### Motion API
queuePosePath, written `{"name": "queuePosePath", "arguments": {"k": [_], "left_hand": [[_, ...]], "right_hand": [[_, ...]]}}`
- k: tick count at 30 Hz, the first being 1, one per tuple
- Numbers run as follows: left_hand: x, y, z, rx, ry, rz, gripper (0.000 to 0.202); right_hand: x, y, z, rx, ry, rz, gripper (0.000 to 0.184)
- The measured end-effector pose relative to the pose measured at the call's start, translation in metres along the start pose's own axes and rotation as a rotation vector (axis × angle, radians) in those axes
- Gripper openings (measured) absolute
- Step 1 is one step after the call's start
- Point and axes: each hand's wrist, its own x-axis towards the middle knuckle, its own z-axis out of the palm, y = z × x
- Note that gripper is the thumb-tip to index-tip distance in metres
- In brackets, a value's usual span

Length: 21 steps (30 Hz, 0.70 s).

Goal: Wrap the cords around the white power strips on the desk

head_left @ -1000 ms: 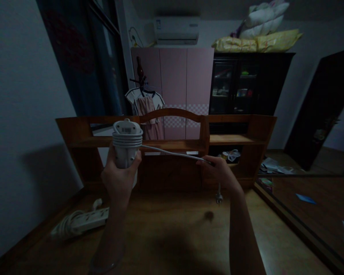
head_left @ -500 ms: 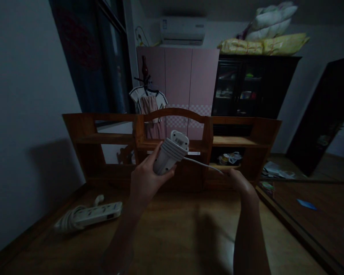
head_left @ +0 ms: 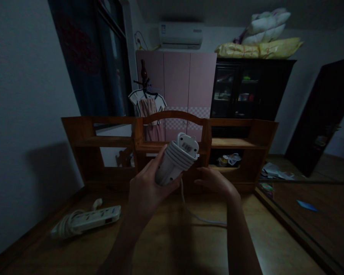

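My left hand [head_left: 146,183] is wrapped around a white power strip [head_left: 170,166], held tilted above the wooden tabletop with its labelled underside toward me. Several turns of its white cord [head_left: 182,193] circle the upper end. The loose length drops from the strip, curves over the tabletop and passes out of sight behind my right forearm. Just right of the strip, my right hand [head_left: 213,180] hovers with thumb and fingers apart and nothing visible in them. A second power strip [head_left: 99,215], its cord coiled round one end, lies on the tabletop at left.
A wooden shelf unit [head_left: 111,142] runs along the back of the tabletop [head_left: 149,244]. White wall borders the left side. A raised wooden edge [head_left: 286,225] bounds the right, with papers on the floor beyond. Pink and black cabinets stand farther back.
My right hand has let go of the cord and moved left, closer to the power strip. The cord, stretched sideways before, now hangs down onto the tabletop. My left hand still grips the strip.
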Motion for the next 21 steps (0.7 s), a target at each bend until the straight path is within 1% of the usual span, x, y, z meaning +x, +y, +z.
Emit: {"name": "queuePosePath", "arguments": {"k": [1, 2, 3, 4, 5, 7, 8, 10, 12, 16, 21], "left_hand": [[-0.001, 0.002, 0.002, 0.004, -0.019, 0.008, 0.077], [-0.002, 0.005, 0.005, 0.006, -0.036, 0.017, 0.078], [-0.003, 0.007, 0.007, 0.008, -0.053, 0.024, 0.078], [-0.004, 0.009, 0.009, 0.010, -0.069, 0.031, 0.079], [-0.005, 0.010, 0.011, 0.012, -0.081, 0.035, 0.080], [-0.006, 0.012, 0.012, 0.017, -0.093, 0.036, 0.080], [-0.006, 0.012, 0.013, 0.017, -0.093, 0.035, 0.080], [-0.006, 0.011, 0.012, 0.011, -0.080, 0.023, 0.081], [-0.005, 0.009, 0.012, 0.006, -0.054, 0.006, 0.081], [-0.001, -0.002, 0.015, 0.019, -0.004, -0.044, 0.077], [0.005, -0.019, 0.024, 0.113, 0.032, -0.181, 0.072]], "right_hand": [[0.001, -0.014, 0.000, 0.096, -0.021, -0.089, 0.055], [0.001, -0.028, 0.000, 0.207, -0.051, -0.185, 0.056], [0.000, -0.041, 0.001, 0.319, -0.097, -0.267, 0.054], [0.000, -0.053, 0.001, 0.432, -0.138, -0.319, 0.052], [-0.001, -0.062, 0.002, 0.535, -0.194, -0.348, 0.049], [-0.003, -0.074, 0.006, 0.699, -0.298, -0.360, 0.046], [-0.003, -0.077, 0.008, 0.759, -0.337, -0.352, 0.045], [-0.003, -0.078, 0.011, 0.821, -0.366, -0.319, 0.042], [-0.003, -0.077, 0.011, 0.810, -0.341, -0.282, 0.035], [-0.002, -0.075, 0.003, 0.687, -0.216, -0.252, 0.030], [-0.003, -0.065, -0.008, 0.403, -0.049, -0.185, 0.025]]}}
